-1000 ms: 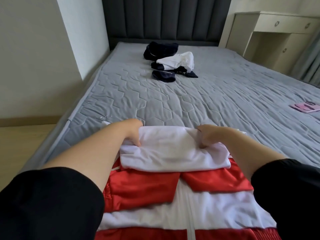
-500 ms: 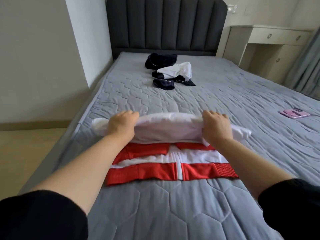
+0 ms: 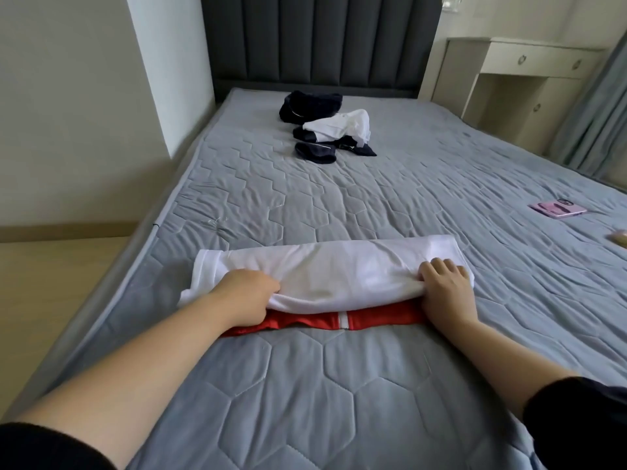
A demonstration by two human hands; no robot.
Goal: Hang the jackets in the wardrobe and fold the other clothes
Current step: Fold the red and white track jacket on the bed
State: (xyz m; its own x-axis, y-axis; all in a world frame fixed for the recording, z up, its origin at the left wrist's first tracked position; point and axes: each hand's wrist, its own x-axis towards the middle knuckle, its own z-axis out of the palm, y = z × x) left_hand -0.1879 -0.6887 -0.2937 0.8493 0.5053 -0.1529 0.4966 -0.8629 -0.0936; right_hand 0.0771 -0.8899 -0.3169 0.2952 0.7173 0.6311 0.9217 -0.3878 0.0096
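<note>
Garment under work: one red-and-white zip jacket (image 3: 325, 286), lying crosswise on the near part of one grey quilted mattress (image 3: 339, 395). Its white portion is doubled over the body, so that only a narrow red strip with the white zip line shows along the near edge. Two hands are on it. The left hand (image 3: 246, 296) grips the near edge of the white fold at its left end, fingers curled under the fabric. The right hand (image 3: 446, 290) holds the right end of the same fold, fingers curled onto the cloth. Both forearms are bare, with two black sleeves at the bottom corners. Far up the mattress, near one dark padded headboard (image 3: 319, 39), lies one loose heap: one white garment (image 3: 342, 127) over three dark navy lumps (image 3: 310, 105); how many garments those lumps make cannot be told. One flat pink item (image 3: 558, 209) lies at the right side of the mattress, well apart from the jacket. One cream dressing table (image 3: 529, 79) stands beyond, beside one grey curtain (image 3: 597, 113).
</note>
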